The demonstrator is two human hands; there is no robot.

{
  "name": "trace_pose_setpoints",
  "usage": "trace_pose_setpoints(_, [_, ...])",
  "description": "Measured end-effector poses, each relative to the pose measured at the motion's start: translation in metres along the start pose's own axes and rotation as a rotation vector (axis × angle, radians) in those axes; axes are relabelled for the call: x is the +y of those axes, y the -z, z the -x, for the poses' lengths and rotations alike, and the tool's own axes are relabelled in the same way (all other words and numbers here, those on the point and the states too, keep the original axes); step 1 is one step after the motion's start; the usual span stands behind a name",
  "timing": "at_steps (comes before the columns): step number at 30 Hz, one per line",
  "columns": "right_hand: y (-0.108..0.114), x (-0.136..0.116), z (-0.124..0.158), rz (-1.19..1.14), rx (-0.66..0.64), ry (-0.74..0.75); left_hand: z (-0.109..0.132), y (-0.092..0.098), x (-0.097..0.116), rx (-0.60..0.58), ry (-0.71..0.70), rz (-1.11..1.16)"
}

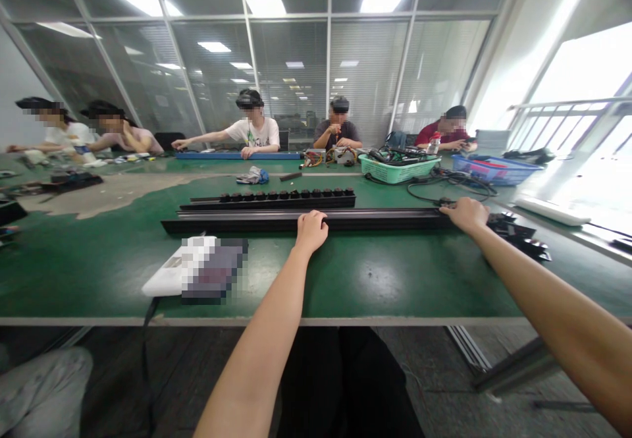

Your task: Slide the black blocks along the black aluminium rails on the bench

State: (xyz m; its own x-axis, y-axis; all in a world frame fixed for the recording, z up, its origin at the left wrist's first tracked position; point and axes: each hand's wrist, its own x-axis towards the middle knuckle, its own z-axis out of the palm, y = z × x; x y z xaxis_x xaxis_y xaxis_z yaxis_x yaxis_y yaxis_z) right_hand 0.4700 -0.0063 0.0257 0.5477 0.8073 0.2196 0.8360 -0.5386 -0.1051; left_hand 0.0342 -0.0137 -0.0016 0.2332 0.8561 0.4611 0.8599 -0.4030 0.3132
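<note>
Across the green workbench (345, 280) lies a long black metal bar (385, 219). My left hand (312, 231) rests on its front edge near the middle, fingers curled over it. My right hand (464, 214) holds the bar near its right end. Just behind lies a second black strip (266, 203) with several round black fittings along its top. Black parts (518, 235) sit past the bar's right end. Nearer me on the left lies a white object (168, 273), partly pixelated and unclear.
Several co-workers (251, 122) sit across the bench. A green plastic basket (399, 168) holds cables, and a blue basket (496, 170) stands to its right. Loose black cables (454, 184) trail between them. A white power strip (552, 211) lies along the right side. The bench's front edge (316, 321) runs below.
</note>
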Motion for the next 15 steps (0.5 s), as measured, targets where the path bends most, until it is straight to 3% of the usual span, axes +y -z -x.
trace_pose_setpoints(15, [-0.012, 0.018, -0.020, 0.140, 0.064, 0.036, -0.003, -0.002, 0.001, 0.002, 0.002, -0.012])
